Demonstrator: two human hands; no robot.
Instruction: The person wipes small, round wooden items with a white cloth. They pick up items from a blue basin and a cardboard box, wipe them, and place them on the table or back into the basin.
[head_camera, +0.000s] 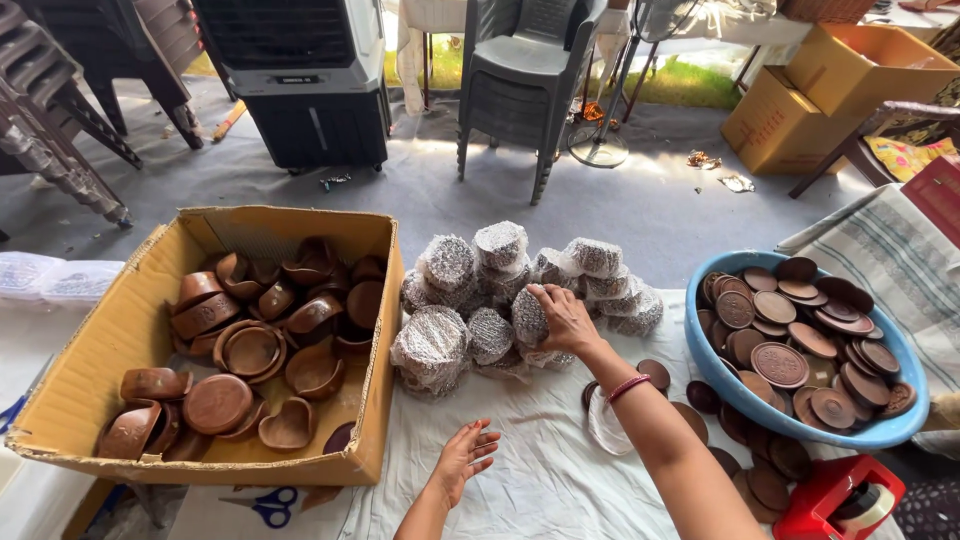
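The right hand (562, 315) grips one wrapped bundle (529, 317), fingers curled over its top, at the front of a pile of wrapped bundles (500, 285) in the middle of the bench (540, 470). The bundle is a short round stack sealed in clear, glinting plastic film, dark brown showing through. About a dozen such bundles make up the pile, some lying on others; an exact count is not possible where they overlap.

The left hand (465, 458) lies open and empty, palm up, on the white cloth just in front of the pile.

Left of the pile stands one open cardboard box (75, 390) with roughly twenty brown clay lamps (250, 350) heaped loosely inside, some upright, some tipped over. To the right sits one blue plastic tub (880, 432) filled with some two dozen flat round brown lids (780, 362), overlapping. Around ten more loose lids (765, 480) lie on the cloth between the tub and the right forearm.

One red tape dispenser (840, 498) sits at the near right corner, and one pair of blue-handled scissors (270, 505) lies below the box.
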